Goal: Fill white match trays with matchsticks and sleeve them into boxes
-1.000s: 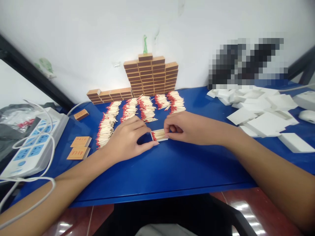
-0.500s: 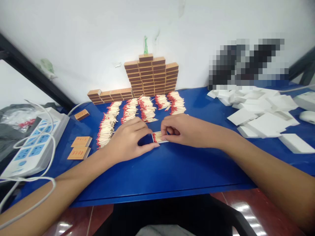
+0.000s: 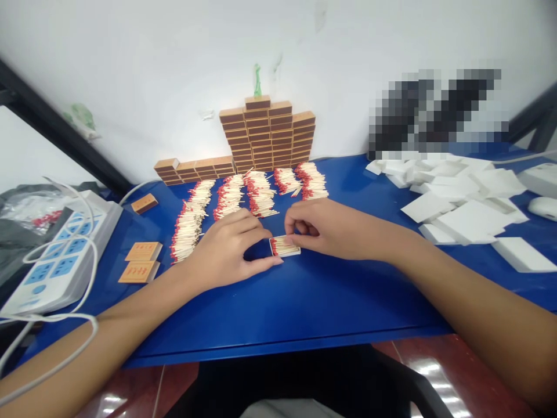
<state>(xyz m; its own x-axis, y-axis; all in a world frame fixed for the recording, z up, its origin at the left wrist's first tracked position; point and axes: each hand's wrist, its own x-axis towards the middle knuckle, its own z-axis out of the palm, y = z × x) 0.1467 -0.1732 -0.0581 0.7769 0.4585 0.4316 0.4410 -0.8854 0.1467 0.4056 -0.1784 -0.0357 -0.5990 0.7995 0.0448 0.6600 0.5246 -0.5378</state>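
Observation:
A small white matchbox tray (image 3: 286, 252) filled with red-tipped matches (image 3: 281, 244) lies on the blue table between my hands. My left hand (image 3: 235, 247) curves around its left end, index finger at the far corner and thumb along the near side, holding it in place. Over the tray's far right part, my right hand (image 3: 311, 228) has thumb and fingers pinched together, the thumb tip at the matches. What the pinch holds, if anything, is hidden. Behind my hands lie several heaps of loose matches (image 3: 261, 194).
Closed matchboxes (image 3: 267, 136) are stacked against the wall. Two orange matchboxes (image 3: 139, 271) lie at left, with another matchbox (image 3: 144, 203) behind. A power strip (image 3: 65, 249) and white cable (image 3: 93, 278) border the left; a pile of white trays (image 3: 467, 197) covers the right.
My right hand has shifted slightly up and away from the tray's near side, so more of the matches and the tray's right end show. My left hand has barely moved.

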